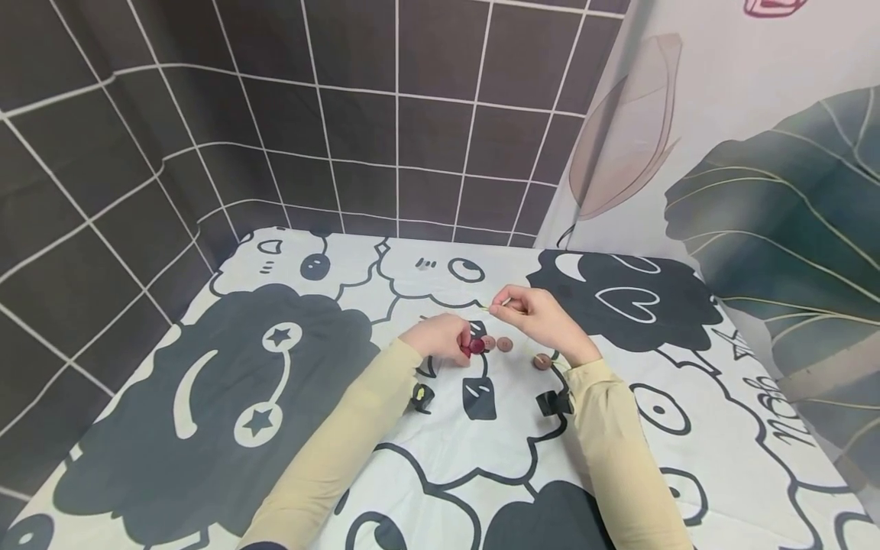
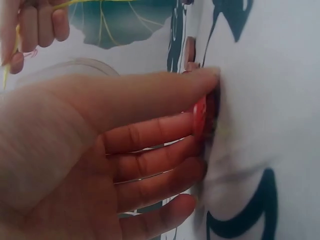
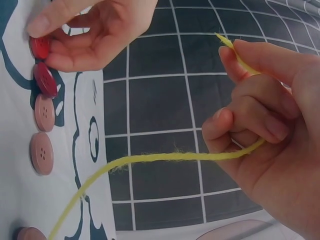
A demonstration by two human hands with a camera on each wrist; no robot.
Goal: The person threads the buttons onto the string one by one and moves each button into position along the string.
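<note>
My left hand (image 1: 440,338) is low at the cloth, its thumb and index finger pinching a bright red button (image 3: 40,47). Beside that lies a dark red button (image 3: 45,80), then two brownish-pink buttons (image 3: 44,113) in a row. A further brown button (image 1: 542,361) lies apart to the right, with yellow yarn at it. My right hand (image 1: 532,312) is raised above the cloth. Between its thumb and index finger it pinches the pointed end of the yellow yarn (image 3: 172,156), which passes under the curled fingers and runs down toward the brown button.
A white cloth (image 1: 440,435) with dark cartoon figures covers the table. Dark patches (image 1: 479,399) lie near the buttons, one with a small yellow spot. Behind stands a dark curtain (image 1: 440,130) with a white grid; a leaf-patterned sheet (image 1: 791,198) hangs to the right.
</note>
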